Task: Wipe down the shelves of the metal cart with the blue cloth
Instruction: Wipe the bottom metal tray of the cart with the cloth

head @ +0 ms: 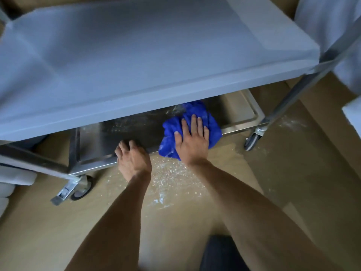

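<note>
Right hand [192, 140] lies flat with its fingers spread, pressing down on the blue cloth [197, 116]. That cloth sits bunched up on the bottom shelf [125, 133] of the metal cart [136, 55], near the front edge. Left hand [132, 159] curls its fingers over the shelf's front rim. Both arms reach forward and down.

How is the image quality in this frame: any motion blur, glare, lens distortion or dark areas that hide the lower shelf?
Head view: wide-angle bending curves the upper shelf edges; the whole frame is slightly soft, as if motion-blurred. The upper shelf shades the lower shelf, dark but readable. Glare glints off white specks on the floor. The right hand on the blue cloth and the left hand stay clear enough.
</note>
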`<state>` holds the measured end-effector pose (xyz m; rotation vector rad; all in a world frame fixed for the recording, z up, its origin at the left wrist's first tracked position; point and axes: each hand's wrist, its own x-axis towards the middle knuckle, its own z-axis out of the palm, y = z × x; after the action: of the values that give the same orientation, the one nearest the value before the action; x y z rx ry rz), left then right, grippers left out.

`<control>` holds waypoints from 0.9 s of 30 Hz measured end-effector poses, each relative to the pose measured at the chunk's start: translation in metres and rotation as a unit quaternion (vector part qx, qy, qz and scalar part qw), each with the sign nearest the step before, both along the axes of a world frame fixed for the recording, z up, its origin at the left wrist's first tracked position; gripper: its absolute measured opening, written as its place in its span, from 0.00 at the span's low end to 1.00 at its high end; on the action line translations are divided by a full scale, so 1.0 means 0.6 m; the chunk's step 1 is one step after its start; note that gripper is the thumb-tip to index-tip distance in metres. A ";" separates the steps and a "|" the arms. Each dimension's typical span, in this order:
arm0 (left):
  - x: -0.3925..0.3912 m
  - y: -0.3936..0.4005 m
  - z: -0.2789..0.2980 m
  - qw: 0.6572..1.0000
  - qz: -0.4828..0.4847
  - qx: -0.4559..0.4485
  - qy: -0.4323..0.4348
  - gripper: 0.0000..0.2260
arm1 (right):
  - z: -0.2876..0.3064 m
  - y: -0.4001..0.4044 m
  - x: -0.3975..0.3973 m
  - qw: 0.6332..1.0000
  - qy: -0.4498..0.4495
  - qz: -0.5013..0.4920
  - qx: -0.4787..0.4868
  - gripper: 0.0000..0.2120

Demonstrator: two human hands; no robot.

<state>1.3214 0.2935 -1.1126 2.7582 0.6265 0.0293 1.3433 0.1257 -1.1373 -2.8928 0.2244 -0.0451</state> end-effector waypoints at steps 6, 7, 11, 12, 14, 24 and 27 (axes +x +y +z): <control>-0.003 -0.015 0.001 1.000 0.007 0.023 -0.002 0.11 | 0.028 -0.281 0.033 0.972 0.059 -0.228 0.021 0.30; 0.000 -0.017 -0.001 1.000 0.009 0.026 -0.005 0.11 | 0.028 -0.292 0.038 0.968 0.060 -0.242 0.021 0.30; 0.005 -0.022 -0.006 0.999 0.019 0.033 -0.002 0.11 | 0.022 -0.244 0.065 0.964 0.048 -0.260 0.019 0.30; 0.006 -0.022 -0.003 0.999 0.021 0.034 0.001 0.11 | 0.021 -0.229 0.071 0.967 0.059 -0.246 0.023 0.30; 0.005 -0.022 0.003 0.999 0.019 0.039 0.001 0.11 | 0.021 -0.199 0.080 0.977 0.071 -0.198 0.019 0.30; 0.003 -0.004 -0.004 0.999 0.003 0.030 -0.014 0.11 | 0.011 -0.040 0.191 0.994 0.076 -0.069 -0.031 0.29; 0.000 0.012 -0.010 0.999 -0.012 0.029 -0.020 0.11 | 0.017 0.076 0.196 0.997 0.053 0.051 -0.037 0.28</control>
<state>1.3214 0.3007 -1.1184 2.8124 0.5902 0.0992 1.4610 0.1713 -1.1270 -2.9787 0.0963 0.1214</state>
